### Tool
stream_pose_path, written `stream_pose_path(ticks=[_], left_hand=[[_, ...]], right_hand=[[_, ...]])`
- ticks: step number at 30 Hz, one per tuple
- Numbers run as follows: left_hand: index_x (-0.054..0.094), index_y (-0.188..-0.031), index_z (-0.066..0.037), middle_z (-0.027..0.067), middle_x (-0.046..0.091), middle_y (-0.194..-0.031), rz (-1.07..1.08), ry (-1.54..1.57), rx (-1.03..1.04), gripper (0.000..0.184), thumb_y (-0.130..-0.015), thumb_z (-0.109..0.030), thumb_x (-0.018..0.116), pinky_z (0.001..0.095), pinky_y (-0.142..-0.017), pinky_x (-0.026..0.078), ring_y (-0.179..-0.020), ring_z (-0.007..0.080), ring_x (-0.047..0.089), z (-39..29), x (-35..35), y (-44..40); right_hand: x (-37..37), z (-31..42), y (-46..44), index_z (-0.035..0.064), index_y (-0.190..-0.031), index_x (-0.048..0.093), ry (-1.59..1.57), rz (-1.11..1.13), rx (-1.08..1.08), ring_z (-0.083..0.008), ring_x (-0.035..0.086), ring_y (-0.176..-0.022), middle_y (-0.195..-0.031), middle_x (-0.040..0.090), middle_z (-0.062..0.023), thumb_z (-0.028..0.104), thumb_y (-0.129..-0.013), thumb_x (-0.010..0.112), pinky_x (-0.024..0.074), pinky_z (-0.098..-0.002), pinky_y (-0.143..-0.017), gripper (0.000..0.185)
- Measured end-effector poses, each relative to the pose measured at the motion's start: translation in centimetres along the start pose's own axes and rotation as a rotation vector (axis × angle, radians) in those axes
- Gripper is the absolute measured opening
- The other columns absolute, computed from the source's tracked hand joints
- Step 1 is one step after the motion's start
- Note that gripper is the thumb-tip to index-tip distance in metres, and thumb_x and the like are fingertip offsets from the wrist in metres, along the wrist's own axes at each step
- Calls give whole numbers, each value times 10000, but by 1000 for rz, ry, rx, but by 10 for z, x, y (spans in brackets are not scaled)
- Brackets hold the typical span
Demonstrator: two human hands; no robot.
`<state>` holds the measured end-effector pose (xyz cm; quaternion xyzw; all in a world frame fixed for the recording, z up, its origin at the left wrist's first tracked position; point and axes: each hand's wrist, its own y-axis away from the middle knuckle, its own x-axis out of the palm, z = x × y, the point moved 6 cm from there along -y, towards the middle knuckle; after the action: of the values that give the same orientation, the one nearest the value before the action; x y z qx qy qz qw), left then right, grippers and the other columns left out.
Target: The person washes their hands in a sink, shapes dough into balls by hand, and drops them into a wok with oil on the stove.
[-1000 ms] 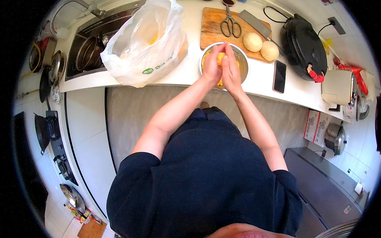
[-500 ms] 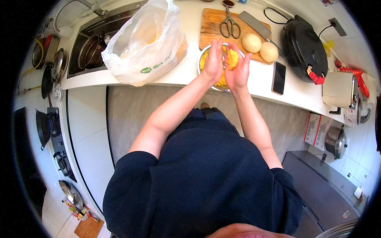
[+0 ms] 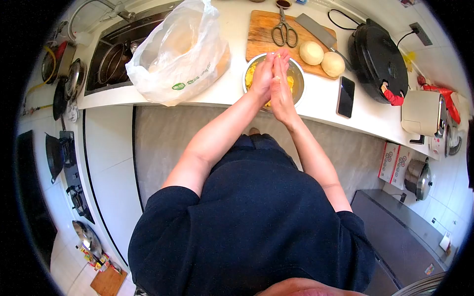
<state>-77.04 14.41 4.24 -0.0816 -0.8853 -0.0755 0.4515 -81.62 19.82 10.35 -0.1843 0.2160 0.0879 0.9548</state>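
Over a metal bowl point(image 3: 303, 85), my left hand point(image 3: 261, 79) and my right hand point(image 3: 281, 94) are pressed palm to palm. A lump of yellow mash is squeezed between them, mostly hidden; small yellow bits show at the fingers. More yellow mash point(image 3: 251, 74) lies in the bowl beneath, partly covered by the hands. Just right of my fingertips, two round pale dough balls point(image 3: 311, 53) rest on the right part of a wooden cutting board point(image 3: 259, 29).
Scissors point(image 3: 285, 35) and a cleaver point(image 3: 316, 31) lie on the board. A phone point(image 3: 346, 97) is near the counter edge, beside a black round electric appliance point(image 3: 377, 61). Left of the bowl stands a white plastic bag point(image 3: 168, 61); beyond it is a sink with a pot point(image 3: 112, 65).
My palms were apart, with the yellow lump showing on my right palm. They have come together around it, the right hand moving left.
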Motion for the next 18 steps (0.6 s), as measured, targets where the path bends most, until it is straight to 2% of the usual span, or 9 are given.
stream_pose_path(ticks=[2, 4, 7, 11, 14, 17, 18], left_hand=[[198, -1383, 20, 173, 291, -1419, -9, 109, -54, 629, -962, -439, 285, 377, -1109, 211, -1319, 275, 288, 2, 3, 1], [202, -1382, 23, 175, 294, -1418, 5, 301, -136, 630, -964, -445, 265, 377, -1107, 211, -1317, 279, 291, -1, 10, 6], [231, -1374, 27, 176, 314, -1410, -87, 372, -171, 626, -967, -449, 227, 378, -1099, 229, -1314, 284, 297, -10, 19, 14], [235, -1375, 26, 172, 308, -1414, -74, 213, -135, 633, -966, -456, 206, 376, -1101, 224, -1319, 274, 290, -7, 5, 6], [220, -1381, 24, 166, 294, -1423, -52, 161, -139, 637, -966, -459, 198, 373, -1103, 217, -1326, 266, 278, -7, 3, 6], [204, -1387, 20, 152, 271, -1437, -59, 109, -127, 640, -966, -463, 197, 364, -1099, 224, -1333, 255, 265, -9, 6, 7], [204, -1388, 17, 144, 261, -1443, -73, 51, -115, 644, -965, -468, 199, 358, -1094, 233, -1333, 249, 263, -9, 8, 7]], right_hand=[[-14, 5, -3, -30, -1412, 118, -58, -44, 16, -348, 30, -1381, -1477, 80, -229, 439, -960, 230, 46, -392, -1111, 661], [-16, -7, -7, -33, -1406, 148, 12, -61, 24, -352, 67, -1378, -1470, 117, -232, 430, -959, 251, 77, -394, -1108, 652], [-16, -8, -5, -44, -1387, 205, -22, -30, 46, -361, 145, -1361, -1446, 189, -240, 404, -959, 280, 129, -400, -1098, 625], [-8, -7, 0, -57, -1359, 266, -59, 55, -8, -374, 240, -1327, -1407, 269, -252, 359, -958, 310, 178, -410, -1084, 580], [-7, 0, 1, -58, -1355, 270, 28, 79, -70, -379, 249, -1319, -1401, 275, -253, 356, -957, 314, 172, -402, -1089, 576], [-1, 4, 0, -24, -1390, 233, 113, 39, -175, -329, 122, -1374, -1452, 213, -210, 527, -942, 223, 119, -353, -1102, 711], [-1, 5, 1, -22, -1394, 220, 94, 29, -157, -325, 116, -1376, -1458, 200, -204, 534, -939, 222, 114, -355, -1103, 718]])
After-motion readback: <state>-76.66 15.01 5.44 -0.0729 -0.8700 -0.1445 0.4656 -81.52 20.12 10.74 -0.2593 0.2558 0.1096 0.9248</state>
